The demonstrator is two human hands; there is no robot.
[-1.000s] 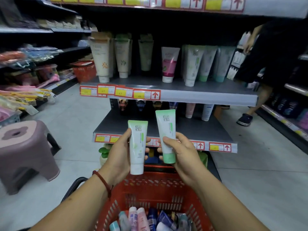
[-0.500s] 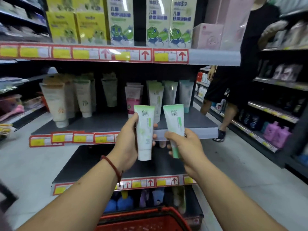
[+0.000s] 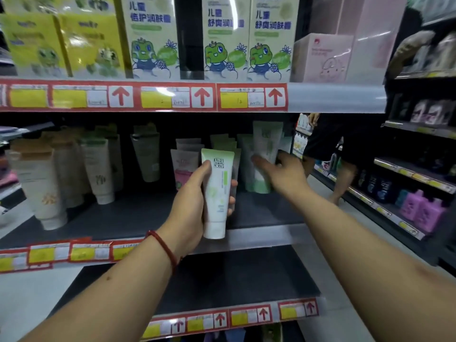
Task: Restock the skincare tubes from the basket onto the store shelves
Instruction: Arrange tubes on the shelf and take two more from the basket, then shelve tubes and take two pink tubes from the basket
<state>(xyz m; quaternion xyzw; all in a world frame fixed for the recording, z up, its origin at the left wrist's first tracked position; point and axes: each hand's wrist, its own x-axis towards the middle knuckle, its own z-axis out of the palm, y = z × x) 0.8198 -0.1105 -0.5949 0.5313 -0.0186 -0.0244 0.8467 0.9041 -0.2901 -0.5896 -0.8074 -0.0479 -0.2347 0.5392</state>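
My left hand (image 3: 195,206) grips a white tube with a green top (image 3: 216,191), upright, in front of the middle shelf (image 3: 138,218). My right hand (image 3: 278,174) reaches further in at the shelf's right end. Its thumb and fingers lie around a pale green tube with a green cap (image 3: 262,154), which stands cap-down among other green tubes; the hand is blurred. Rows of beige, grey-green and pink tubes (image 3: 183,169) stand along the shelf. The basket is out of view.
Boxes with a green frog picture (image 3: 225,40) fill the shelf above. A dark lower shelf (image 3: 222,275) sits under my arms. Another person's legs (image 3: 343,174) stand in the aisle to the right, beside shelving with pink bottles (image 3: 422,213).
The view has risen from the basket to the middle shelf. My right hand moved its tube forward and right, in among the shelf's green tubes. My left hand still holds its tube.
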